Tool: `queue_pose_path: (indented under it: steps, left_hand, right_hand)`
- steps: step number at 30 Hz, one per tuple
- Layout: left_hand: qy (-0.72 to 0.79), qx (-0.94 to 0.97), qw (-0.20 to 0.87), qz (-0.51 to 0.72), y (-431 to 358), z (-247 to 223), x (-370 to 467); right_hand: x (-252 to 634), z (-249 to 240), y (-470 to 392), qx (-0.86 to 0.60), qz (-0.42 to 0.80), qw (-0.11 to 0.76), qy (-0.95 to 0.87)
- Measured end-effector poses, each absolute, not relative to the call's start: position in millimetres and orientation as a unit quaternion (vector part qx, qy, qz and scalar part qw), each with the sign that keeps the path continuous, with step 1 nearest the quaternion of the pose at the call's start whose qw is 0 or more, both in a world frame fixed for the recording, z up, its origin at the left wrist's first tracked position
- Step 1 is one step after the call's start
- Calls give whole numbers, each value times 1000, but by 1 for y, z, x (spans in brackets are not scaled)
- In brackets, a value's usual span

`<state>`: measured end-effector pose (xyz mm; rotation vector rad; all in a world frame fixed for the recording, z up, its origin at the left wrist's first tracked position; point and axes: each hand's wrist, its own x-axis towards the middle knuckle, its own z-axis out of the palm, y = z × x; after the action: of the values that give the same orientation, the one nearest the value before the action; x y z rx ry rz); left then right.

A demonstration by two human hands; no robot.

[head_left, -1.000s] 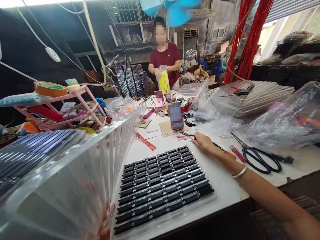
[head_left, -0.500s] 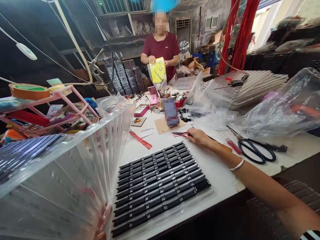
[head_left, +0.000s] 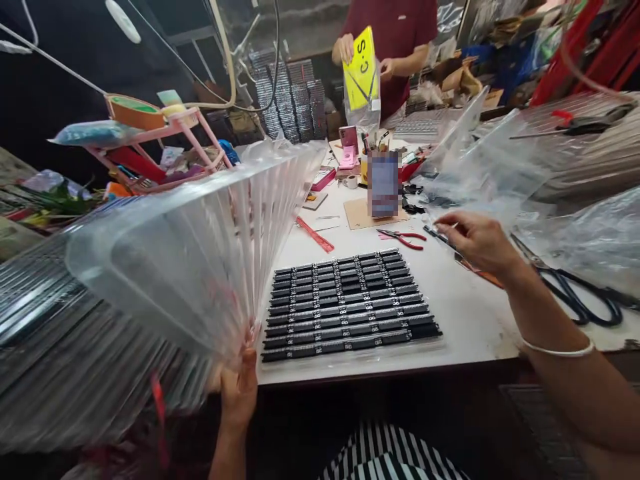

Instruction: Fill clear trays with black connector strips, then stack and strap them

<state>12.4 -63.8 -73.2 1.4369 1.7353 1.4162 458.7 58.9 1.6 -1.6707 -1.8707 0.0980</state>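
The white surface [head_left: 465,320] runs from the near edge to the far side, where another person in a dark red shirt [head_left: 395,33] holds a clear bag with a yellow card [head_left: 361,70].

Left of centre, a fanned stack of clear plastic sleeves [head_left: 200,247] stands raised above the surface edge, spreading wide toward the top. The left hand [head_left: 239,393] holds it from below at the narrow end, grip closed on the sleeves' lower corner, fingertips [head_left: 250,333] pressed into the plastic.

A flat clear pack of black ribbed strips [head_left: 350,300] lies on the surface just right of the fan, rows parallel, apart from both hands.

Crumpled clear bags [head_left: 500,160] lie on the right side of the surface. Large black scissors [head_left: 580,297] lie beyond the right forearm, which wears a pale bangle [head_left: 557,348].

The right hand [head_left: 475,240] is lifted slightly above the surface, its grip pinched on a thin dark strip [head_left: 440,237] that points left. An orange-handled tool [head_left: 480,272] lies under the wrist. Small red-handled pliers [head_left: 405,238] lie near, left of that hand, not touching it.
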Motion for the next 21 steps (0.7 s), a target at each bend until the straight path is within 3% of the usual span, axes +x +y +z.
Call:
queue_pose_path:
  steps: [10, 21]
  left_hand:
    - [628, 506, 260, 531, -61, -74, 11]
    - [624, 522, 248, 527, -60, -75, 10]
  right_hand:
    - [443, -34, 97, -674, 68, 75, -731]
    - [445, -38, 107, -693, 43, 101, -713]
